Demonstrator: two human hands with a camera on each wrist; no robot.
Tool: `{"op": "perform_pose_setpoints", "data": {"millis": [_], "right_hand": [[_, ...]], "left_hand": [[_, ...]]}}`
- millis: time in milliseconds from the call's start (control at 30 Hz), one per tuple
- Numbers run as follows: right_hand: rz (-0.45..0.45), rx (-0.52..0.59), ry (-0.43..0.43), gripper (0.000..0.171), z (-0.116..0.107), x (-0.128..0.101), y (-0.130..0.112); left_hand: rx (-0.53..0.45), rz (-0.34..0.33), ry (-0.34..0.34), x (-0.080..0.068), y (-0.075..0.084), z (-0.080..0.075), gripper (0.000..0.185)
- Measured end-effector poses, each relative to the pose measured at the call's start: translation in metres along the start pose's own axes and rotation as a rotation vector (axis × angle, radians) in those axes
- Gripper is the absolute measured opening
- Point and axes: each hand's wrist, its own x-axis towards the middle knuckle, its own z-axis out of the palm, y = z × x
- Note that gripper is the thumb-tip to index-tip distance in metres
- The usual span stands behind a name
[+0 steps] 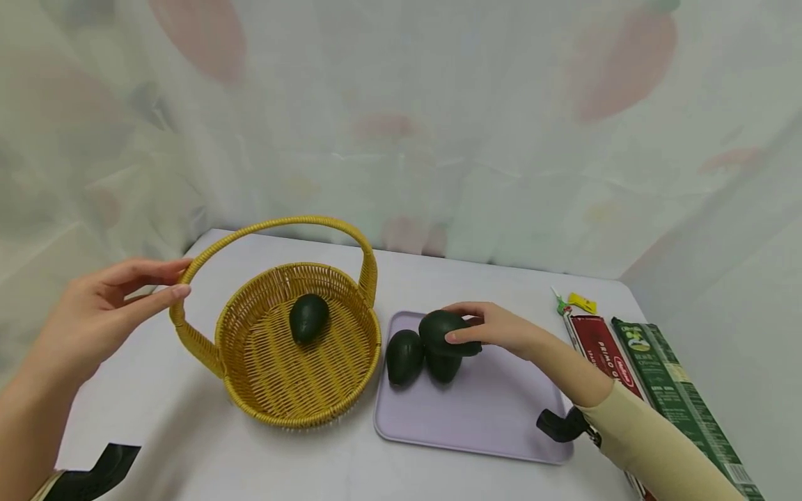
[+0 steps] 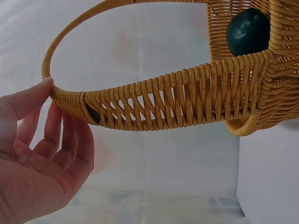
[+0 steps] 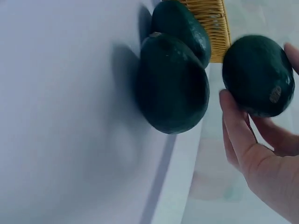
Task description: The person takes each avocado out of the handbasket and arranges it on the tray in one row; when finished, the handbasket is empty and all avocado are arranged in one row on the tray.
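A yellow wicker basket (image 1: pixel 250 369) with a hoop handle (image 1: pixel 276 224) stands on the white table and holds one dark green avocado (image 1: pixel 308 316) (image 2: pixel 247 31). My left hand (image 1: pixel 106 306) (image 2: pixel 42 154) is open, its fingertips touching the handle at the basket's left side (image 2: pixel 60 95). My right hand (image 1: pixel 495 327) grips a second avocado (image 1: pixel 443 332) (image 3: pixel 258 75), lifted just above two more avocados (image 1: pixel 404 356) (image 3: pixel 172 88) lying on a lilac tray (image 1: pixel 482 410).
Two long pasta boxes, one red (image 1: pixel 601 351) and one green (image 1: pixel 677 390), lie along the table's right edge, with a small yellow-green clip (image 1: pixel 576 303) behind them. A pale patterned curtain hangs behind the table.
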Motion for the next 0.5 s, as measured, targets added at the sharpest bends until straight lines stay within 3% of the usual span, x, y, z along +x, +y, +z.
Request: {"op": "perform_pose_setpoints", "data": {"millis": [167, 500], "right_hand": [[0.027, 0.192, 0.098, 0.066, -0.003, -0.013, 0.011], [0.094, 0.385, 0.275, 0.066, 0.001, -0.035, 0.034]], "left_hand": [[-0.094, 0.019, -0.006, 0.000, -0.001, 0.000, 0.026], [-0.151, 0.010, -0.005, 0.000, -0.002, -0.001, 0.027]]}}
